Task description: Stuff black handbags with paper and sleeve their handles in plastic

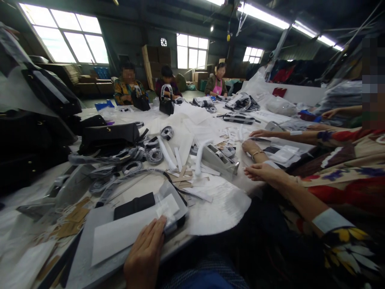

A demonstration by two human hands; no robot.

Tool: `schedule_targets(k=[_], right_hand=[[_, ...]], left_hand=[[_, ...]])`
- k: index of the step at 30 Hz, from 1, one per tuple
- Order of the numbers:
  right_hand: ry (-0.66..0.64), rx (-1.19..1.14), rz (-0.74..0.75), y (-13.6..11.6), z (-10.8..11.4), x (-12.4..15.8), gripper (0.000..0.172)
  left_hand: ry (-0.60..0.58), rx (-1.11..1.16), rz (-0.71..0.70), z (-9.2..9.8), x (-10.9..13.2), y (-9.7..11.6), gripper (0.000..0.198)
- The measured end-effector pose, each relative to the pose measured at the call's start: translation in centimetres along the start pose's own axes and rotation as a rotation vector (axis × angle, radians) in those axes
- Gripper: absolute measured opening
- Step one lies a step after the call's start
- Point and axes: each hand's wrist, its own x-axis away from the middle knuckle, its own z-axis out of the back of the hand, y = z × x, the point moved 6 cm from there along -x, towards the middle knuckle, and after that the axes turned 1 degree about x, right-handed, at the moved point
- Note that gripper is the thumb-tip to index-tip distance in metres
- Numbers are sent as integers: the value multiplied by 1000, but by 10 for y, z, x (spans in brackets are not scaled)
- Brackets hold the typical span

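Observation:
My left hand (146, 249) lies flat with its fingers stretched over the edge of a white paper sheet (114, 239) and a clear plastic packet (169, 209). Beneath them is a flat grey piece (81, 245), with a black strap-like panel (134, 205) showing above the paper. From the right, in a black flowered sleeve, my right hand (259, 171) reaches out beside a grey tape dispenser (221, 159). Its thumb and fingertips are pinched together; a tiny pale bit seems to be at the tips, too small to name.
A co-worker's hands (254, 147) work close by on the right. Coiled, wrapped straps (155, 155), cardboard strips (183, 178) and white foam sheet (219, 206) cover the table. Black bags (110, 136) stand at left; several people sit across.

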Motion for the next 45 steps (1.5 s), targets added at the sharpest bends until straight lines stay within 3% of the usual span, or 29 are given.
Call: schedule_targets(k=[3,7,11,13,17,20,23,27,30,33,36,40,45], right_hand=[[12,31,27,17,-14,-3,39],[146,154,125,24,-20,-6,33],[282,338,273,17,-13,14,20],[285,417,344,10,-10,31,17],[104,738,691,-26,-25,66,29],[-75,885,995,-61,-55,89,35],[-260,840,1153,-97,-97,106,34],[-624,642,1224,-142,-165,127,28],[-926,486,1150,-169,-209,136,23],[-1125,457,1073,-186,-243,130,22],[-1212,580,1101,-193,-272,113,22],[-1210,793,1205,-193,-304,91,19],[-1226,1072,1312,-191,-335,87,15]], left_hand=[[0,4,7,0,2,-1,56],[5,-5,1,0,3,-1,55],[12,-1,2,2,0,0,54],[20,9,16,3,-1,0,54],[27,50,13,6,-3,1,51],[30,54,24,7,-5,3,41],[16,62,49,7,-6,4,34],[-9,112,93,5,-6,4,33],[-13,156,131,6,-4,4,33],[-22,190,156,6,-4,4,34],[-29,218,180,6,-4,4,33],[-7,225,200,5,-4,4,32],[14,217,208,7,-6,3,31]])
